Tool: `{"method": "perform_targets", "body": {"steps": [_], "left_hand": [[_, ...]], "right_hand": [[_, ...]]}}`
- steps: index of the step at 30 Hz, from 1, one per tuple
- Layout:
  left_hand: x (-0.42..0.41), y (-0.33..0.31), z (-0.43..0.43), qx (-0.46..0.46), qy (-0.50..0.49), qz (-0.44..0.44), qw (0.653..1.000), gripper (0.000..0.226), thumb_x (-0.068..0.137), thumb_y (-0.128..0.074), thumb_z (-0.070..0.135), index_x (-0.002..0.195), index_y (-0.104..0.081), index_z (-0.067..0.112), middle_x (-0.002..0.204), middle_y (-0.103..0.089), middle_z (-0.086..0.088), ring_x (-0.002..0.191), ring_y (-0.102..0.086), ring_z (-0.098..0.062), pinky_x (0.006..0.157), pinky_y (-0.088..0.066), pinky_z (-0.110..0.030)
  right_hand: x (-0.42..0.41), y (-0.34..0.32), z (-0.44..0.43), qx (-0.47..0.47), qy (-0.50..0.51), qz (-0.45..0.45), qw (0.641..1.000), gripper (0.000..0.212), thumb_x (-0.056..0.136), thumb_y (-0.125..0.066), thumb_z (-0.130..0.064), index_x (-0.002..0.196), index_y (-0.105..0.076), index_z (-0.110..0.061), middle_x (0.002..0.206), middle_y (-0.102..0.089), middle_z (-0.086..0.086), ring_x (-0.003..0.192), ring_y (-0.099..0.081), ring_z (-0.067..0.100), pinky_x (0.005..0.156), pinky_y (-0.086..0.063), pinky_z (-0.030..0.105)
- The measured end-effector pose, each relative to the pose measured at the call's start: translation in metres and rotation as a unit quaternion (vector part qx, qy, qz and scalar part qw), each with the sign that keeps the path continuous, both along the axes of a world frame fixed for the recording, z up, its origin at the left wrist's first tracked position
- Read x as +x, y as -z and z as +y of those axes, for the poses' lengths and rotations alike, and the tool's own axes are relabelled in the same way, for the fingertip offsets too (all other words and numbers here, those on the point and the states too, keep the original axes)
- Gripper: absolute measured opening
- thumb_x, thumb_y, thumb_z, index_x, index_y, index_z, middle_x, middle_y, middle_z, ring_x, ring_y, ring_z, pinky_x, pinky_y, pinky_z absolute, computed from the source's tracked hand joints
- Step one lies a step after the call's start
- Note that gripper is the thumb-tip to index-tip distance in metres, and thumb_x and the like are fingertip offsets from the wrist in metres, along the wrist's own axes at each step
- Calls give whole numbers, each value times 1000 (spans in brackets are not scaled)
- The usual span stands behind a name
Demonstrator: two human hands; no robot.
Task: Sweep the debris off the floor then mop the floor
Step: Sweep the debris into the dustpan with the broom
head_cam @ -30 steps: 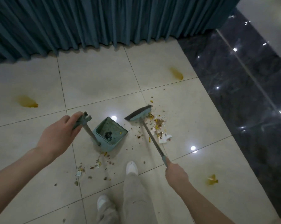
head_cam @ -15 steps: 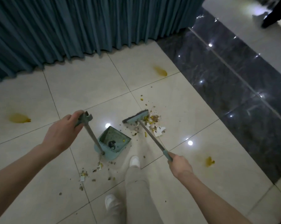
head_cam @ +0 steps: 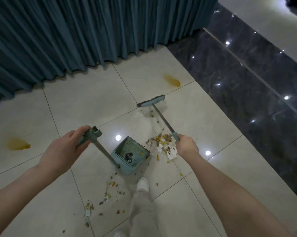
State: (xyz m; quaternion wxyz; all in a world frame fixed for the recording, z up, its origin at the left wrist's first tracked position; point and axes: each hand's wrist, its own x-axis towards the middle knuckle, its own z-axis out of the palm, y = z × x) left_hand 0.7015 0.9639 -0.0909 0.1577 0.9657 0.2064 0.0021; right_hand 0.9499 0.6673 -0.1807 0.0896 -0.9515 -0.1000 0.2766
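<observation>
Left hand (head_cam: 64, 151) is wrapped round the dustpan handle (head_cam: 94, 134), right hand (head_cam: 187, 145) round the broom (head_cam: 162, 117). The debris (head_cam: 161, 142) should be pulled slowly into the dustpan (head_cam: 127, 151).

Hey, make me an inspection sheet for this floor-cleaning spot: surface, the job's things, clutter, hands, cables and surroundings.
Surface: glossy pale tiled floor with two yellow stains, one near the curtain, one at far left.
Job's things: broom, its head out beyond the debris pile; dustpan standing open beside the pile, some bits inside; no mop seen.
Clutter: loose scraps scattered on the tiles behind the dustpan, near a white shoe.
Hands: left hand grips the dustpan's upright handle; right hand grips the broom.
Cables: nothing seen.
Surroundings: teal curtain at the back; dark polished stone strip on the right.
</observation>
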Motion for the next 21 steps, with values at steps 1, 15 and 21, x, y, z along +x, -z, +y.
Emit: {"method": "perform_targets", "body": {"steps": [1, 15, 21], "left_hand": [[13, 1, 7, -3, -1, 2, 1000, 39, 91, -50, 39, 129, -42, 31, 100, -64, -4, 67, -61, -30, 55, -50, -37], [126, 30, 30, 11, 56, 21, 998, 42, 91, -54, 36, 130, -41, 30, 101, -65, -5, 70, -63, -31, 59, -54, -39], [115, 27, 19, 8, 33, 30, 999, 41, 92, -53, 35, 131, -39, 33, 108, -62, -7, 78, -62, -33, 63, -51, -39]], "right_hand": [[17, 4, 10, 3, 5, 1, 1000, 44, 95, -38, -12, 133, -54, -27, 103, -65, 13, 88, -63, 31, 70, -51, 32], [71, 53, 52, -41, 5, 71, 997, 33, 96, -38, -6, 125, -53, -9, 110, -62, 14, 94, -62, 30, 73, -51, 35], [-6, 51, -7, -75, -5, 88, 993, 52, 95, -35, -3, 144, -35, -21, 96, -56, 7, 86, -59, 25, 68, -50, 33]]}}
